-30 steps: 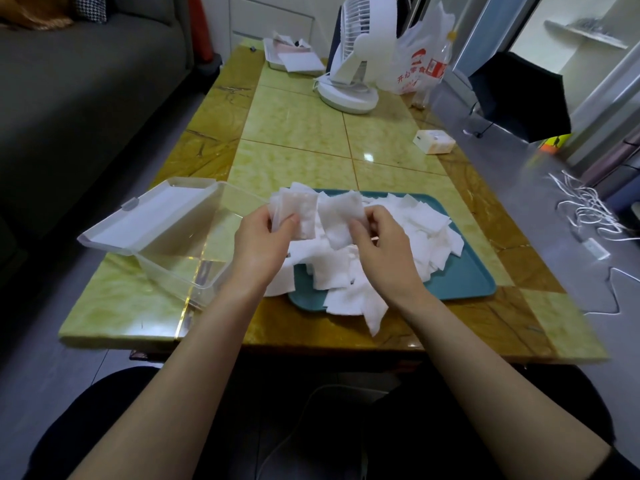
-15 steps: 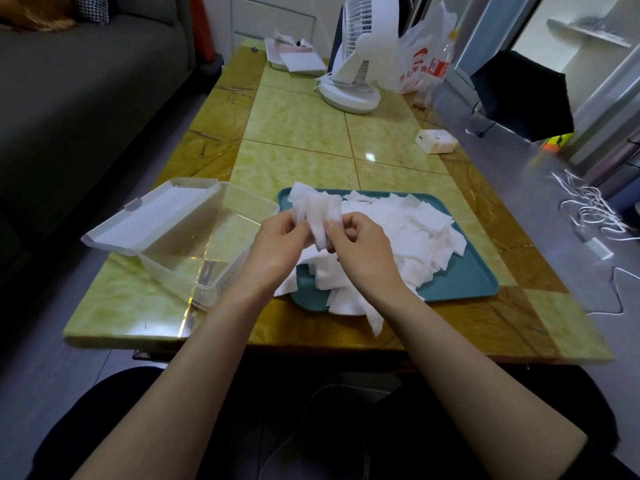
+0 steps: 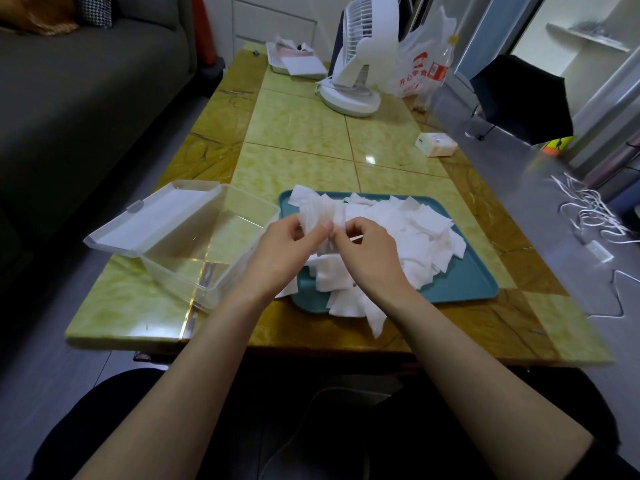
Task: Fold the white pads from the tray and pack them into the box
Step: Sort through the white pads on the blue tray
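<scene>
The left hand (image 3: 284, 251) and right hand (image 3: 370, 254) are meeting over the left end of the tray (image 3: 464, 285). Both are pinching one white pad (image 3: 320, 211) between thumb and curled fingers (image 3: 341, 233), so that it is standing up crumpled above the knuckles. The other pads (image 3: 415, 230) are lying in a loose heap on the tray, a few hanging over its near rim onto the worktop (image 3: 298, 123). The box (image 3: 207, 244) is sitting just left of the tray with its lid (image 3: 152, 220) swung open to the left, and no pad is showing inside it.

The pad is looking very light, thin and limp, bending wherever it is not being held, so it is likely keeping a crease only while pressed. It is not seeming slippery or breakable, though such a soft sheet may be clinging to its neighbours. Holding two opposite edges, one per hand, is looking like the best grip: bringing edge to edge, then pinching along the fold. A gentle pinch is probably enough, and one hand should be managing the carry to the box
</scene>
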`<move>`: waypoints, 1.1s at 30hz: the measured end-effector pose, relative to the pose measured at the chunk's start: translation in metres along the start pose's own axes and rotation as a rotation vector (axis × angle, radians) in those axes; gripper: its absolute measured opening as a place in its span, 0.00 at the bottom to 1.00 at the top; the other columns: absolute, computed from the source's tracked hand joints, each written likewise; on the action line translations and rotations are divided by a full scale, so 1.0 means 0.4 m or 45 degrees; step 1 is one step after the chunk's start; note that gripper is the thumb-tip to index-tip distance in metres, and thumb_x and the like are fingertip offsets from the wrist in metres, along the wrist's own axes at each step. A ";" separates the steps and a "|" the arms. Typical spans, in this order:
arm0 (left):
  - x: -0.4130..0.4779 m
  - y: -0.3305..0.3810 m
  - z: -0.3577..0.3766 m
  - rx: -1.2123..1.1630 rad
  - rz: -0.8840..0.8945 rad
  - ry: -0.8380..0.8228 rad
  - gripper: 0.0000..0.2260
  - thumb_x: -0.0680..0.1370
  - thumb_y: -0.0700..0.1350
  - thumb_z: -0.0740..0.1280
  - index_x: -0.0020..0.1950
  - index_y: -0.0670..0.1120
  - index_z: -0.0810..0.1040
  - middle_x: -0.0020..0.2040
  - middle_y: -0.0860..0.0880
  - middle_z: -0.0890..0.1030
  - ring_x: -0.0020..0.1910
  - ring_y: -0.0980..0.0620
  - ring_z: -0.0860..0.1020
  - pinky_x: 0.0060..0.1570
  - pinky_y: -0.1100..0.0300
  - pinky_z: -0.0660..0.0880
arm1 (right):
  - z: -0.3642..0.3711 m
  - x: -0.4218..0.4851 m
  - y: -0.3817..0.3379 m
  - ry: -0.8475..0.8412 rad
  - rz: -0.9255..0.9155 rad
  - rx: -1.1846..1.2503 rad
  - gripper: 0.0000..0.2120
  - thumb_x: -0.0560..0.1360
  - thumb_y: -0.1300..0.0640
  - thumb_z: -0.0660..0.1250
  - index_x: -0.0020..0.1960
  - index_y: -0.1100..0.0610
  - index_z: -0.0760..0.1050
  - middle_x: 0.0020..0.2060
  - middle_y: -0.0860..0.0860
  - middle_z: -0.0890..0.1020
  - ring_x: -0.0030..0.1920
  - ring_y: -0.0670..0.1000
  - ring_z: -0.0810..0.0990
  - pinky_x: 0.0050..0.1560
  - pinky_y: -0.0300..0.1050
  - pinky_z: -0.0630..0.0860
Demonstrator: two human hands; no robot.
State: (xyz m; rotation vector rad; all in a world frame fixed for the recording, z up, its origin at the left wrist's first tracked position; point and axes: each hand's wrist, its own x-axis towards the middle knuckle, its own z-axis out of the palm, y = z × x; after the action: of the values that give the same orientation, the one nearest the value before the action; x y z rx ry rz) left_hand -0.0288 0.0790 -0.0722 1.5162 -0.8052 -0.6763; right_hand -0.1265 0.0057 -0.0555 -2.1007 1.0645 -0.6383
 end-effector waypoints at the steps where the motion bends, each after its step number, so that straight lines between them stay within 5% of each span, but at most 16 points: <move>1: 0.000 -0.001 -0.001 0.025 0.007 -0.001 0.10 0.79 0.48 0.64 0.48 0.44 0.80 0.43 0.48 0.83 0.43 0.52 0.79 0.45 0.59 0.73 | 0.000 0.001 0.002 0.000 0.007 0.007 0.09 0.77 0.50 0.62 0.42 0.54 0.73 0.42 0.48 0.78 0.42 0.47 0.75 0.43 0.51 0.78; 4: 0.004 -0.001 -0.002 -0.021 -0.051 -0.009 0.21 0.81 0.53 0.58 0.49 0.35 0.78 0.42 0.44 0.81 0.44 0.48 0.77 0.52 0.54 0.74 | -0.004 0.005 0.008 0.007 0.028 0.086 0.06 0.77 0.52 0.62 0.50 0.54 0.69 0.47 0.47 0.76 0.44 0.43 0.75 0.41 0.31 0.73; 6: 0.005 0.002 -0.004 -0.019 -0.051 -0.003 0.21 0.83 0.48 0.55 0.49 0.31 0.77 0.42 0.43 0.80 0.44 0.49 0.76 0.50 0.57 0.73 | -0.008 0.006 0.012 0.054 0.014 0.121 0.09 0.77 0.53 0.64 0.54 0.55 0.67 0.50 0.47 0.74 0.43 0.41 0.74 0.40 0.26 0.70; 9: 0.002 0.001 0.003 0.016 -0.027 0.002 0.17 0.82 0.42 0.56 0.46 0.30 0.77 0.39 0.47 0.80 0.39 0.55 0.76 0.47 0.60 0.73 | -0.014 0.005 0.016 0.171 -0.089 0.047 0.09 0.75 0.56 0.66 0.53 0.54 0.69 0.50 0.48 0.74 0.44 0.43 0.73 0.41 0.28 0.69; 13: 0.001 -0.006 0.005 -0.023 -0.006 -0.011 0.14 0.81 0.41 0.59 0.44 0.31 0.77 0.41 0.40 0.80 0.42 0.50 0.77 0.54 0.50 0.76 | -0.010 0.004 0.015 0.096 -0.131 0.082 0.05 0.76 0.61 0.63 0.47 0.53 0.74 0.49 0.52 0.79 0.42 0.43 0.76 0.42 0.27 0.71; 19: 0.001 0.000 -0.001 -0.142 -0.044 0.047 0.10 0.81 0.45 0.59 0.47 0.44 0.79 0.43 0.48 0.81 0.46 0.49 0.79 0.50 0.54 0.76 | -0.010 -0.020 -0.001 0.033 -0.175 0.137 0.07 0.76 0.50 0.65 0.48 0.52 0.75 0.48 0.47 0.77 0.44 0.40 0.76 0.43 0.27 0.71; 27: 0.005 0.001 -0.004 -0.172 -0.062 0.061 0.20 0.80 0.53 0.56 0.53 0.39 0.80 0.49 0.42 0.83 0.48 0.49 0.80 0.47 0.59 0.75 | -0.008 -0.028 0.001 0.070 -0.335 -0.065 0.11 0.73 0.46 0.68 0.50 0.51 0.73 0.48 0.47 0.76 0.45 0.45 0.78 0.45 0.47 0.78; 33: 0.003 -0.003 -0.006 -0.113 -0.019 0.082 0.13 0.80 0.46 0.62 0.47 0.36 0.77 0.43 0.43 0.79 0.44 0.49 0.77 0.47 0.58 0.74 | -0.011 -0.028 -0.007 0.085 -0.360 -0.074 0.08 0.77 0.47 0.62 0.47 0.51 0.74 0.46 0.48 0.77 0.43 0.46 0.78 0.45 0.44 0.76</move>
State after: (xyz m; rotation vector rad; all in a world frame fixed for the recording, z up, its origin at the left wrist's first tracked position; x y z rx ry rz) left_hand -0.0261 0.0797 -0.0731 1.4572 -0.7071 -0.6628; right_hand -0.1344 0.0146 -0.0520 -2.3177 0.8354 -0.8262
